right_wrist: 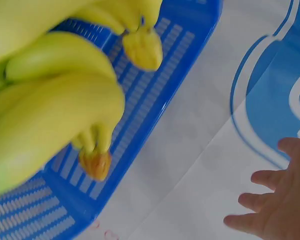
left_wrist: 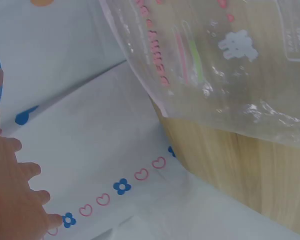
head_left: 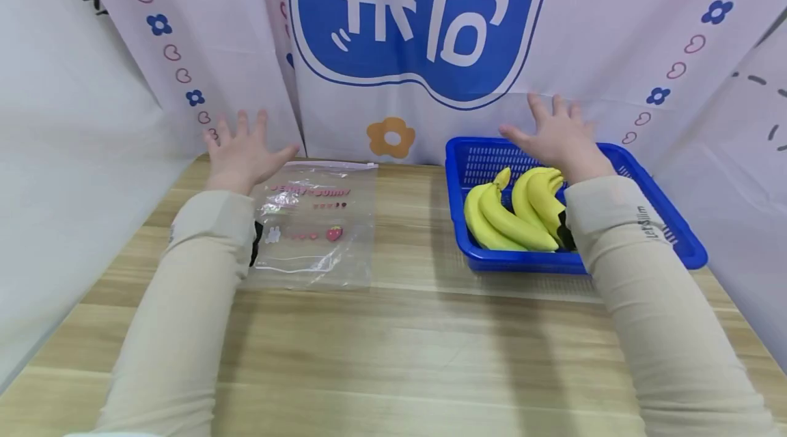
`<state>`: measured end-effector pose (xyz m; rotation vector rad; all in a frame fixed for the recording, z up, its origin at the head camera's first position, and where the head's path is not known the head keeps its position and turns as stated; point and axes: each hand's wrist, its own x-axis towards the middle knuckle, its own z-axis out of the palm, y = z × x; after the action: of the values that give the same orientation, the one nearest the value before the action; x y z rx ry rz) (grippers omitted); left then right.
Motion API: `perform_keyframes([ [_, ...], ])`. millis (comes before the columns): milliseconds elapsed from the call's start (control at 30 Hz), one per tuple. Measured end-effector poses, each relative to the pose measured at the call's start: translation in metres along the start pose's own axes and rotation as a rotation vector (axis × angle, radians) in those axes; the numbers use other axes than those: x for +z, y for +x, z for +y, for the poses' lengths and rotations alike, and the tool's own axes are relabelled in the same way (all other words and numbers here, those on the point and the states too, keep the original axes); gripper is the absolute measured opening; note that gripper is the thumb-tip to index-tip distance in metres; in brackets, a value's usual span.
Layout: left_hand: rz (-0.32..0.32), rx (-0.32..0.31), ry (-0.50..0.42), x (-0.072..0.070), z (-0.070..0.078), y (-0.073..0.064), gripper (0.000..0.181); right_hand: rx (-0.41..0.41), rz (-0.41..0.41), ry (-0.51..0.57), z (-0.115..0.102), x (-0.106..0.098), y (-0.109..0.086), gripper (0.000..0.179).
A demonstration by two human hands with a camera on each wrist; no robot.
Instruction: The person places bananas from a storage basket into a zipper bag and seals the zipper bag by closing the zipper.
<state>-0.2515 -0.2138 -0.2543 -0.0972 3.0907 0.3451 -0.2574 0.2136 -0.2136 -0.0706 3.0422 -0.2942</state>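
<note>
While untouched, yellow bananas (head_left: pixel 510 212)

On the tabletop (head_left: pixel 393 348) the bag (head_left: pixel 316 225) lies flat at the left, the basket (head_left: pixel 676 218) sits well apart at the right, and the bananas (head_left: pixel 513 208) rest in it. Behind both hangs the backdrop cloth (head_left: pixel 430 109). The left hand (head_left: pixel 242 153) hovers over the bag's far left corner; the right hand (head_left: pixel 559 133) hovers over the basket's far edge.
</note>
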Motion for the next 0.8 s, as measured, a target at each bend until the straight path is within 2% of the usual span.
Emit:
perform_keyframes([
  [167,-0.003,0.016,0.026,0.003,-0.012,-0.005,0.095,-0.069,-0.009,-0.004,-0.022,0.006,0.001,0.075],
  [300,-0.021,0.02,0.064,0.007,-0.02,-0.006,0.085,-0.117,-0.047,-0.003,-0.046,0.013,0.001,0.059],
  [567,-0.104,0.021,0.083,0.019,-0.035,-0.008,0.061,-0.222,-0.178,-0.009,-0.109,0.042,-0.003,0.05],
  [800,-0.115,0.035,0.036,0.036,-0.043,-0.011,0.046,-0.369,-0.156,-0.064,-0.16,0.075,-0.016,0.041],
])
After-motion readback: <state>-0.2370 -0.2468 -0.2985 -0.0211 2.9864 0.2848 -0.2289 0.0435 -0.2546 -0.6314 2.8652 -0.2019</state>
